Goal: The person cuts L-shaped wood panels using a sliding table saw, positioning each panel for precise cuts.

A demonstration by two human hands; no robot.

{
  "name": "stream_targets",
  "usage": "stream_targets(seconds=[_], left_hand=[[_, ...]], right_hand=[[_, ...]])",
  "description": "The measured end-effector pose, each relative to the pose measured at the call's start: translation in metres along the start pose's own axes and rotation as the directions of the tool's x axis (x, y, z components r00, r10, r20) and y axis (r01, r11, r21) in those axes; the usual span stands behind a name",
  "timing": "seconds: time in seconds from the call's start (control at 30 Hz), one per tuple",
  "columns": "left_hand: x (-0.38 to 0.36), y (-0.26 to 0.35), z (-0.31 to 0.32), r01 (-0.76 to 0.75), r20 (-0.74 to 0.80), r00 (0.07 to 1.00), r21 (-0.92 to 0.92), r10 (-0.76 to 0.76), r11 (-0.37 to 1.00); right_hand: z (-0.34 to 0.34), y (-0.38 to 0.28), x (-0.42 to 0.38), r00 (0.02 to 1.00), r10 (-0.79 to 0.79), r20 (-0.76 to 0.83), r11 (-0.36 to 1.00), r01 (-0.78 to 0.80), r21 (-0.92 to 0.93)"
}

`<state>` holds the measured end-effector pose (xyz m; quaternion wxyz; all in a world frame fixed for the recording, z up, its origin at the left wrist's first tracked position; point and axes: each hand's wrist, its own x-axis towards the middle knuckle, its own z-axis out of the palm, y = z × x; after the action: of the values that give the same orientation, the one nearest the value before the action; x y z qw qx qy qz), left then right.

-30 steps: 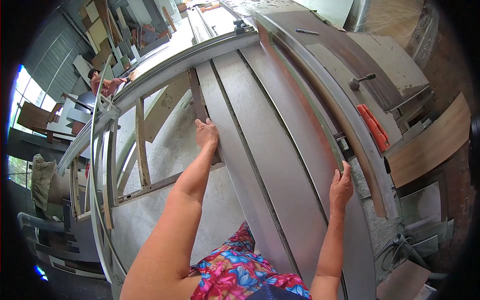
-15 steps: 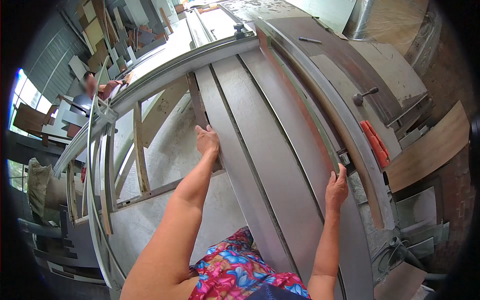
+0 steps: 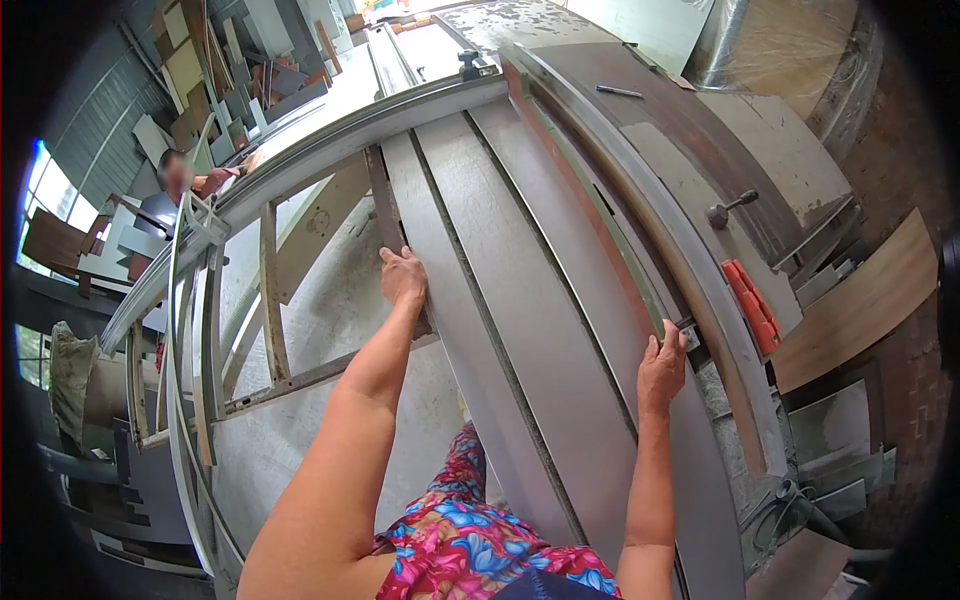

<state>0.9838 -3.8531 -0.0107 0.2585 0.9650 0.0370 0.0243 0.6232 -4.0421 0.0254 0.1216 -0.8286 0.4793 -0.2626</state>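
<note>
A long grey metal table top [image 3: 520,270] with dark lengthwise slots runs away from me. My left hand [image 3: 404,277] has its fingers closed round the left edge of this top, beside a dark brown metal bar [image 3: 384,200]. Along the right side lies a long narrow strip [image 3: 590,215] with a reddish face and a green edge. My right hand [image 3: 662,372] is at the near end of that strip, thumb and fingers closed on it. Part of the grip is hidden behind the fingers.
A curved-looking metal rail [image 3: 690,290] runs right of the strip. Beyond it are a knobbed handle [image 3: 730,208], an orange-red block [image 3: 750,305] and a pen-like object [image 3: 619,91]. An open metal frame [image 3: 272,290] stands left. Another person [image 3: 190,178] is at the far left.
The view has shifted slightly, and my forward leg shows more beside the table top. Both hands keep about the same places on the edge and the strip.
</note>
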Motion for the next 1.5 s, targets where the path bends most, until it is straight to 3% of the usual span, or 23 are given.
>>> stream_targets(seconds=[1.5], left_hand=[[0.272,0.074,0.054,0.007,-0.008,1.0,0.015,-0.007,1.0]], right_hand=[[0.177,-0.191,0.194,0.994,-0.089,-0.067,0.99,0.081,-0.118]])
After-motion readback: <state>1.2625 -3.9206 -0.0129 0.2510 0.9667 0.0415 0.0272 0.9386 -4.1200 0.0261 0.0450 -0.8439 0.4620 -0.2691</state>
